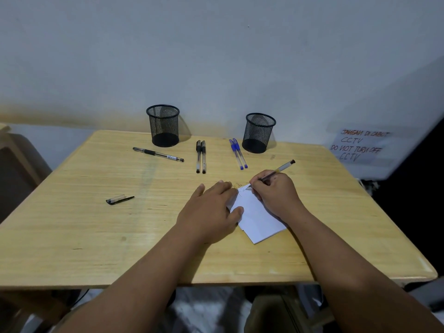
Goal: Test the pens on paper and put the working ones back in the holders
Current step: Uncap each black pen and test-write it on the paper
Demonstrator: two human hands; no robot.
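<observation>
My right hand [276, 192] grips an uncapped pen [280, 168] with its tip on the far corner of a white paper [258, 218], where a few scribbles show. My left hand [211, 210] lies flat on the paper's left side, fingers spread. A loose black pen cap [119, 199] rests to the left. Two black mesh holders, the left holder [163, 126] and the right holder [258, 133], stand at the table's far edge and look empty. A single black pen [158, 154], two capped black pens [200, 156] and two capped blue pens [237, 153] lie in front of them.
The wooden table [96, 236] stands against a pale wall. A handwritten CCTV notice [358, 145] is on a white surface at the right. A brown chair [16, 169] is beside the table's left edge.
</observation>
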